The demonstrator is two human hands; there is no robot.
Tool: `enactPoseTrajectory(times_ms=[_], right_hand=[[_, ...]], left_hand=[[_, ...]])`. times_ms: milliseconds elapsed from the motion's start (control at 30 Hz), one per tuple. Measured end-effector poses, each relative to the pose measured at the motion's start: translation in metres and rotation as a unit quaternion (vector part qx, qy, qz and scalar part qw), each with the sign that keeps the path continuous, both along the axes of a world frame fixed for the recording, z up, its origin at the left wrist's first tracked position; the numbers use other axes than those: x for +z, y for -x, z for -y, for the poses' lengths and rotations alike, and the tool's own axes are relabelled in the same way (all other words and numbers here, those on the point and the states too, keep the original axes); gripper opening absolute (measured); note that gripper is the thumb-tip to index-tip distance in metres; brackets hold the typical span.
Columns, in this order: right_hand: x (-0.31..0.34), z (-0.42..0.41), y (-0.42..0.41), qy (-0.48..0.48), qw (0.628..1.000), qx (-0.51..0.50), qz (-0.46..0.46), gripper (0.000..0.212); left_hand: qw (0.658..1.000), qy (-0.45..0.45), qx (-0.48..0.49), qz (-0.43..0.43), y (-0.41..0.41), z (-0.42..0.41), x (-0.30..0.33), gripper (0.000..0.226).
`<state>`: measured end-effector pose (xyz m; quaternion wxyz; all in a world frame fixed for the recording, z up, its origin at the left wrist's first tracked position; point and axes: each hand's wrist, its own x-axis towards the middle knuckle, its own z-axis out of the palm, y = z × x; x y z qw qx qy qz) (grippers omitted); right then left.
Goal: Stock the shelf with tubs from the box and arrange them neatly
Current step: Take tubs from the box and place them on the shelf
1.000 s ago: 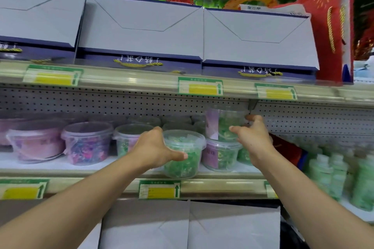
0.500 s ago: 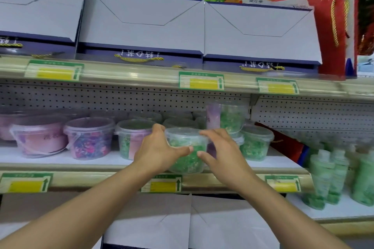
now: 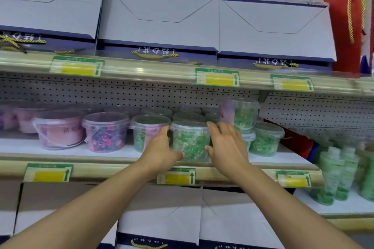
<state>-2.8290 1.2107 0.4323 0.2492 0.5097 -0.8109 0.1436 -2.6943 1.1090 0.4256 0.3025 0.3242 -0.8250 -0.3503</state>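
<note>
A clear tub of green pieces (image 3: 190,141) stands at the front of the middle shelf (image 3: 121,169). My left hand (image 3: 159,151) grips its left side, fingers round the back and thumb low on the front. My right hand (image 3: 226,147) presses against its right side with straight, spread fingers, thumb on the front. To the left stand a green-and-pink tub (image 3: 147,131), a multicoloured tub (image 3: 105,131) and a pink tub (image 3: 60,129). On the right, one green tub (image 3: 240,113) sits stacked on another, beside a further green tub (image 3: 265,139).
More tubs fill the row behind. White and navy boxes (image 3: 162,20) line the top shelf, and similar boxes (image 3: 162,218) sit below. Green bottles (image 3: 340,170) stand on the lower right shelf. A red bag (image 3: 348,16) stands at top right.
My right hand left the stacked tub on the right and came to the right side of the front green tub. My left hand has stayed on that tub's left side.
</note>
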Motion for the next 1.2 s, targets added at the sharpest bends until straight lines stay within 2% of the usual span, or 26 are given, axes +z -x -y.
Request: enactPoseTrajectory(times_ms=[200,333,467,600,900,1200], right_hand=[[-0.012,-0.023,-0.027,0.015,0.999,0.037,0.006,0.067],[-0.036,-0.04,-0.051,0.005,0.999,0.039,0.033,0.061],[-0.076,-0.058,-0.072,-0.035,0.995,0.03,0.089,0.06],[-0.127,-0.08,-0.085,-0.097,0.983,-0.014,0.152,0.062],[-0.241,-0.139,-0.089,-0.2,0.952,-0.048,0.226,0.065],[-0.356,-0.202,-0.065,-0.285,0.906,-0.06,0.306,0.064]], left_hand=[[0.994,0.099,-0.009,0.043,-0.025,-0.011,-0.006,0.068],[0.98,0.185,-0.034,0.059,-0.04,-0.025,-0.02,0.065],[0.967,0.216,-0.098,0.09,-0.049,-0.035,-0.057,0.059],[0.958,0.194,-0.144,0.153,-0.055,-0.049,-0.111,0.056],[0.932,0.125,-0.194,0.28,-0.064,-0.087,-0.229,0.053],[0.912,0.034,-0.17,0.372,-0.068,-0.146,-0.347,0.048]])
